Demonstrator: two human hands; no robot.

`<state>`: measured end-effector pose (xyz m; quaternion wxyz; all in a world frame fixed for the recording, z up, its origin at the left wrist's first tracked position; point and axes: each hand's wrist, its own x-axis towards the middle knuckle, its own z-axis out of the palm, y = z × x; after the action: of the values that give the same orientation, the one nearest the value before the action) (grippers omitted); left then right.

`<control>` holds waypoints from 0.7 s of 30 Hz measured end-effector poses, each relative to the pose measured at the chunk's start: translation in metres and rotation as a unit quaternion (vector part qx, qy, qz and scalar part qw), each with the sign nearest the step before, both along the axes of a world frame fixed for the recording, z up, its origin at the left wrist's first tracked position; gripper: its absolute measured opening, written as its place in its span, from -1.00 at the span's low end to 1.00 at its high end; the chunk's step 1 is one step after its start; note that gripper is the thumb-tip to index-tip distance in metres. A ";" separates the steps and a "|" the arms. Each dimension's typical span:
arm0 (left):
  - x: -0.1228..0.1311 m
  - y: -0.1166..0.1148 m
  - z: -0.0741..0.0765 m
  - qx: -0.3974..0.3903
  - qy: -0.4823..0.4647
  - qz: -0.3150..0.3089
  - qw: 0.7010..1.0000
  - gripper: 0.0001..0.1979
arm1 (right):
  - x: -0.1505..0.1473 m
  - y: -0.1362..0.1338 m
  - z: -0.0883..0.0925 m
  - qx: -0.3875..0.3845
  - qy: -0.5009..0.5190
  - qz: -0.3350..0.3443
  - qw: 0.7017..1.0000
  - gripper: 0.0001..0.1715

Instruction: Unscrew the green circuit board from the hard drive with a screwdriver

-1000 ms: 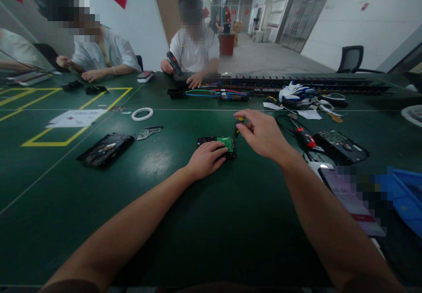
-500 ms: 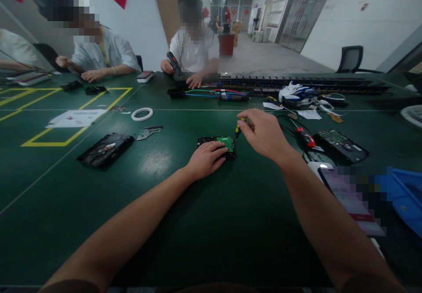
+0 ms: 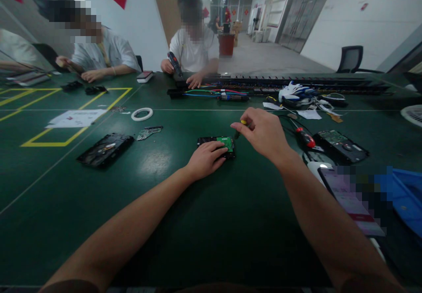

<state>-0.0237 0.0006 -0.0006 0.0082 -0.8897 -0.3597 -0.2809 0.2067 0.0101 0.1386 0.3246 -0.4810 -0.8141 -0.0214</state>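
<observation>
A hard drive (image 3: 224, 141) with a green circuit board lies on the table in front of me. My left hand (image 3: 207, 157) holds it down, fingers across its top and thumb along the near edge; much of the drive is covered. Between the thumb and fingers of my right hand (image 3: 262, 131) is a small screwdriver (image 3: 243, 122) with a yellow end, held upright. Its lower part points at the drive's right far corner; whether the tip touches a screw is too small to tell.
At left lie another opened drive (image 3: 105, 150), a loose circuit board (image 3: 150, 133) and a tape roll (image 3: 142, 114). To the right are a red-black screwdriver (image 3: 305, 137), another drive (image 3: 343, 145), a phone (image 3: 349, 200) and a blue bin (image 3: 407, 200). Across the table, a person holds a power tool (image 3: 174, 63).
My right hand's fingers have turned the small screwdriver, and its thumb now reaches further left, covering more of the handle. My left hand and the hard drive stay in place.
</observation>
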 end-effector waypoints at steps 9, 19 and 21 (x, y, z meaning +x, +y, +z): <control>-0.001 0.001 -0.002 0.005 0.011 0.005 1.000 -0.63 | 0.001 0.000 0.000 -0.025 0.023 0.070 0.997 -0.80; 0.000 0.000 -0.001 0.004 0.004 0.006 1.000 -0.62 | 0.000 -0.001 0.003 -0.032 0.030 0.100 0.994 -0.69; 0.000 0.000 -0.001 0.002 0.005 0.004 1.000 -0.62 | -0.001 -0.001 0.003 -0.030 0.028 0.089 0.995 -0.71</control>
<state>-0.0241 0.0006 -0.0019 0.0126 -0.8896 -0.3631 -0.2770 0.2060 0.0086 0.1414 0.3330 -0.4163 -0.8449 0.0454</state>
